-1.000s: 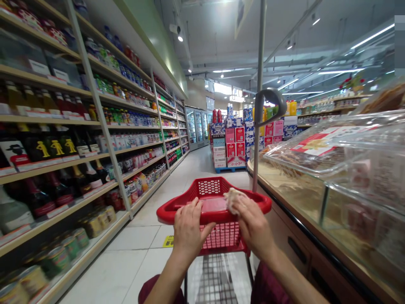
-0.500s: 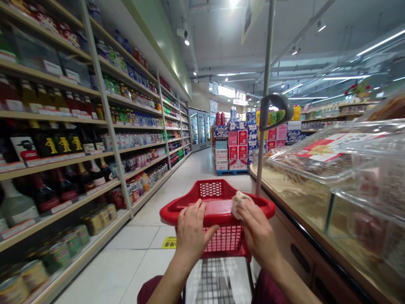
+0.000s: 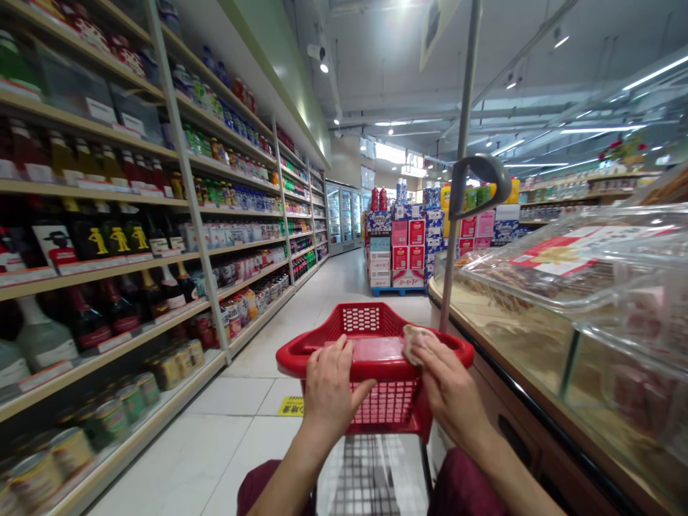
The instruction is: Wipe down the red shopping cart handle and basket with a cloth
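Observation:
A red plastic shopping cart (image 3: 334, 370) stands right in front of me, its handle bar facing my body. My left hand (image 3: 332, 383) lies over the left part of the handle, fingers hooked across the top and thumb out to the side. On the right part of the handle, my right hand (image 3: 443, 373) presses a crumpled whitish cloth (image 3: 413, 342) against the bar. Between the hands, a clear pinkish panel (image 3: 378, 349) runs along the handle. Both palms are hidden from view.
Shelves (image 3: 250, 292) of bottles and cans line the left side. A glass-sided counter (image 3: 505, 322) with clear packages stands close on the right, beside a grey pole (image 3: 447, 276). Stacked cartons (image 3: 400, 258) sit on a blue pallet ahead. A yellow sticker (image 3: 291, 406) marks the tiled floor.
The view has shifted slightly, so the shelves, cart and hands appear a little farther right. Both hands keep nearly the same places on the handle, the cloth still under the right one.

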`<action>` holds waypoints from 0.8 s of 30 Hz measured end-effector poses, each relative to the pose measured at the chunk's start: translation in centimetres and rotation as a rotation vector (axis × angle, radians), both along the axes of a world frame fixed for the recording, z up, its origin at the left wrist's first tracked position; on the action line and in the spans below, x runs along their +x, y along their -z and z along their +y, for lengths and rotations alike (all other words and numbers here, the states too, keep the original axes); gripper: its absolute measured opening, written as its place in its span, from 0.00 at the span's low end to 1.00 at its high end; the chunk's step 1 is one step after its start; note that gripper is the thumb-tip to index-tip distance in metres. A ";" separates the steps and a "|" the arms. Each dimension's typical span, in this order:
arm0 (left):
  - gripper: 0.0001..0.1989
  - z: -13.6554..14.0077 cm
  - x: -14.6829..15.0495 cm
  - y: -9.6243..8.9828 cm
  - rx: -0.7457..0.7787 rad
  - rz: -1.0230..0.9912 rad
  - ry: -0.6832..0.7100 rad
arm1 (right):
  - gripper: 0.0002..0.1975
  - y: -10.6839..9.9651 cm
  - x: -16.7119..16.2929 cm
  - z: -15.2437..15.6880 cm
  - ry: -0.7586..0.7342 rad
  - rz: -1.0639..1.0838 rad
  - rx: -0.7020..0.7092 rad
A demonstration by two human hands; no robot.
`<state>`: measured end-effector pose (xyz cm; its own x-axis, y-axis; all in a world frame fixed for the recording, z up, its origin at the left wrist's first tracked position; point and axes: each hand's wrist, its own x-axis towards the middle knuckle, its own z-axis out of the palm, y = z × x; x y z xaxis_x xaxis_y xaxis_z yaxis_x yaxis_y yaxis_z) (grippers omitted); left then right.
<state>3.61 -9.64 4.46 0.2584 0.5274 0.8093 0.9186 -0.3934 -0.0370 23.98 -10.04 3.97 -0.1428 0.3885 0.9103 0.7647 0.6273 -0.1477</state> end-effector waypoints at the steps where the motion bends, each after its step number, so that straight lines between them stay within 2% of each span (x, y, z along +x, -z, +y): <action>1: 0.27 0.0 0.1 0.0 -0.006 -0.003 -0.001 | 0.17 0.0 0.8 0.1 0.041 0.027 -0.020; 4: 0.27 0.0 0.2 -0.1 -0.026 -0.008 -0.010 | 0.17 -0.4 -0.4 -0.1 0.052 0.054 -0.040; 7: 0.23 -0.1 0.0 -0.1 -0.038 -0.014 -0.008 | 0.19 -1.0 -4.6 -0.6 -0.102 -0.041 -0.001; 9: 0.22 -0.1 -0.2 0.0 -0.034 -0.014 0.003 | 0.20 -1.1 -5.9 -0.7 -0.173 -0.091 0.024; 11: 0.22 -0.1 -0.2 0.0 -0.020 -0.014 0.004 | 0.20 -0.7 -4.5 -0.5 -0.138 -0.070 0.028; 15: 0.26 0.0 0.1 0.0 -0.007 -0.019 0.000 | 0.18 0.0 1.2 0.4 0.085 0.077 -0.052; 17: 0.26 0.1 0.2 0.0 -0.001 -0.029 0.000 | 0.17 -0.1 1.6 0.5 0.128 0.121 -0.096; 19: 0.25 0.1 0.1 0.0 0.010 -0.032 0.000 | 0.18 -0.3 -0.4 0.2 0.075 0.102 -0.093; 22: 0.23 0.1 -0.1 0.0 0.011 -0.027 0.015 | 0.20 -0.7 -4.6 -0.6 -0.103 -0.032 -0.035; 24: 0.22 0.1 -0.1 0.1 0.008 -0.030 0.021 | 0.22 -0.7 -5.3 -0.8 -0.175 -0.088 -0.014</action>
